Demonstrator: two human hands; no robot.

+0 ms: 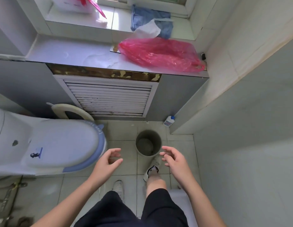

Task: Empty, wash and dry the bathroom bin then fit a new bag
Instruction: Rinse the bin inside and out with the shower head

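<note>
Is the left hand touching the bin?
Apart. The head view shows bare floor tiles between the left hand and the bin.

Bright daylight from the window (pixel 152 0) at 12 o'clock, washing out the sill (pixel 80 18) with glare. Soft, even light on the floor tiles (pixel 124 133); faint shadows only. Strong wide-angle bending of walls toward 3 and 9 o'clock. Slightly soft overall, smeared at corners.
</note>
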